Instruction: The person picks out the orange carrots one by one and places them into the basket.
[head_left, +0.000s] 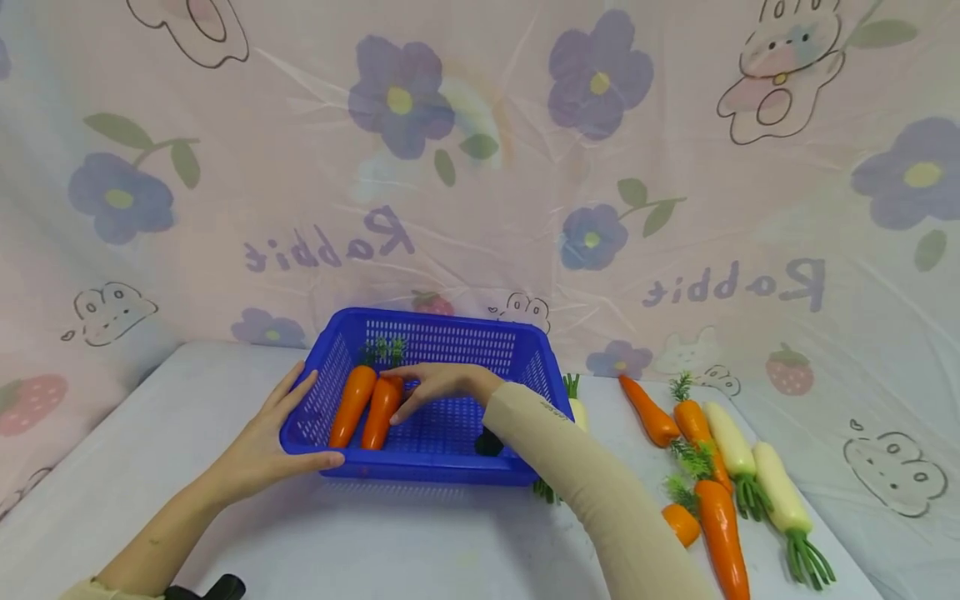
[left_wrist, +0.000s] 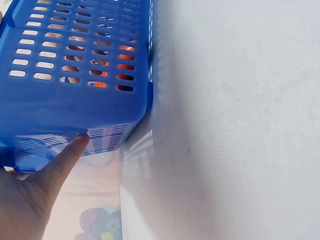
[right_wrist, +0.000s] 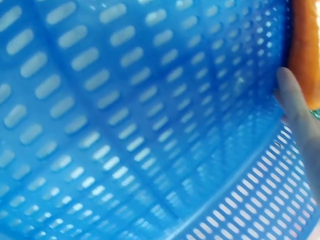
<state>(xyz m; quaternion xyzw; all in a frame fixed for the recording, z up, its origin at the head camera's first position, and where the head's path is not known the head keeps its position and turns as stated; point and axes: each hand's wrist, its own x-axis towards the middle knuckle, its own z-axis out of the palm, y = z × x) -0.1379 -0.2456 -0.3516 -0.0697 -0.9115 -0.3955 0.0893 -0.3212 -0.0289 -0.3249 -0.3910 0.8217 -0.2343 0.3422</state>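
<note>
Two glossy orange carrots lie side by side at the left end of a blue plastic basket (head_left: 450,463). My right hand (head_left: 442,385) reaches in over the front rim, its thumb and fingertips bent about the top and side of the right-hand carrot (head_left: 381,415). In the right wrist view, one digit lies beside the orange carrot (right_wrist: 306,50). The other carrot (head_left: 352,408) lies untouched. My left hand (head_left: 258,442) rests against the basket's left end, fingers spread and fairly straight, with the thumb along the front. Its thumb presses the outer wall of the basket (left_wrist: 65,107) in the left wrist view.
Right of the basket lie several carrots (head_left: 722,533) and two white radishes (head_left: 780,492). Another white radish (head_left: 577,412) is partly hidden behind my right sleeve (head_left: 585,483). A dark object (head_left: 489,442) sits inside the basket. A printed curtain (head_left: 480,192) hangs behind the white table (head_left: 420,550).
</note>
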